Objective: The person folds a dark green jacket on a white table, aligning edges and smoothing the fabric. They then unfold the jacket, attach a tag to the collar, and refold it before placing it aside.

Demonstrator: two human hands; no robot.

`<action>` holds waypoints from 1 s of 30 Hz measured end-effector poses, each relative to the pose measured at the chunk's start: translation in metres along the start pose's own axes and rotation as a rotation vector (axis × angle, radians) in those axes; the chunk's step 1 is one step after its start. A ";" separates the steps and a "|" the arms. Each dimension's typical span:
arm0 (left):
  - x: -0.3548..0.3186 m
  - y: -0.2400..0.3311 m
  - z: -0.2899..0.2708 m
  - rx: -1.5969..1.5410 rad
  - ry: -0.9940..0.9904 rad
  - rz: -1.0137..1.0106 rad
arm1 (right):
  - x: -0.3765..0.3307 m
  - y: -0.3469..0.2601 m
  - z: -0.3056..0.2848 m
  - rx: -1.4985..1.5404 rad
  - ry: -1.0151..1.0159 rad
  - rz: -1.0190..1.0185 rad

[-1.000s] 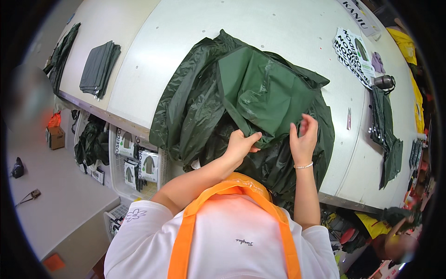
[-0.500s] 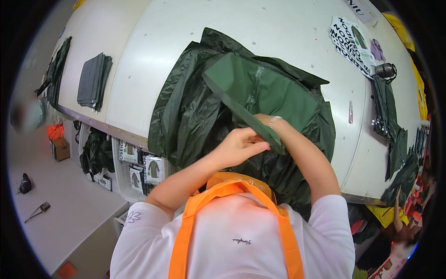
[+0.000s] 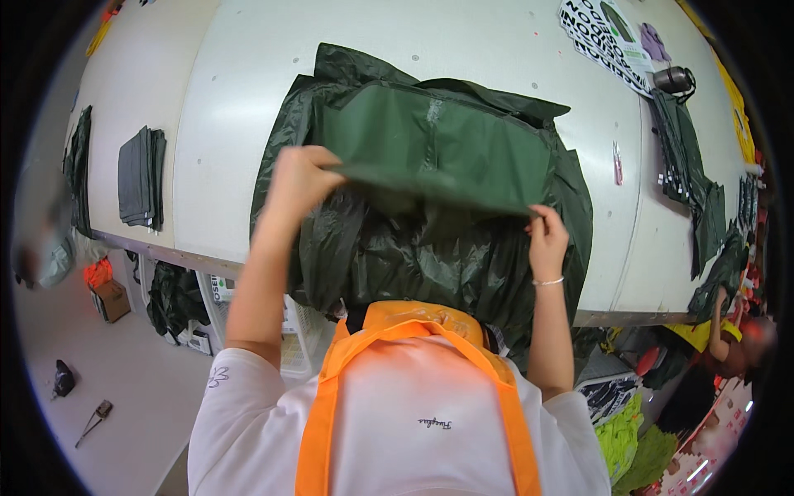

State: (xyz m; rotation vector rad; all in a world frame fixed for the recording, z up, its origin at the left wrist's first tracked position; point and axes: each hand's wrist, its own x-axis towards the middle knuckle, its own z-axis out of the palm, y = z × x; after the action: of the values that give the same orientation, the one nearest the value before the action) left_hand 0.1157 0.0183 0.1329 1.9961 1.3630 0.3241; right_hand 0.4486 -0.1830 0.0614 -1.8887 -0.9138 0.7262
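A dark green raincoat (image 3: 488,153) lies spread on the table in front of me, its smooth green panel facing up and its shinier, crumpled folds around it. My left hand (image 3: 304,178) is closed on the left end of the panel's near edge, slightly blurred. At the right end of that same edge, my right hand (image 3: 547,241) pinches the fabric between thumb and fingers. Between the two hands the edge is stretched into a nearly straight band, lifted a little over the dark folds. The raincoat's lower part hangs toward my body.
A white table (image 3: 231,107) carries a stack of folded dark green garments (image 3: 142,178) on the left. To the right lie small scissors (image 3: 618,163), printed sheets (image 3: 600,37), a dark cup (image 3: 674,80) and more green garments (image 3: 682,157). A white basket (image 3: 302,335) stands below the table edge.
My hands were close together at the panel's lower right corner. They have moved apart, the left one to the far left end, and the near edge is now pulled straight between them.
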 end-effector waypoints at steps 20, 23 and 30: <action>-0.041 -0.022 0.150 0.239 0.025 0.539 | 0.085 -0.016 0.006 -0.533 -0.133 -0.168; -0.045 -0.026 0.148 0.245 0.024 0.632 | 0.092 -0.019 0.003 -0.553 -0.118 -0.237; -0.069 0.018 0.095 -0.192 0.333 0.754 | 0.115 0.007 -0.020 -0.696 -0.040 -0.220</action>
State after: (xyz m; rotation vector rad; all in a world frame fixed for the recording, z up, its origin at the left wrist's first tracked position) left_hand 0.1526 -0.0850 0.0869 2.2821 0.6557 1.1202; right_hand 0.5304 -0.0996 0.0504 -2.3098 -1.5103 0.3260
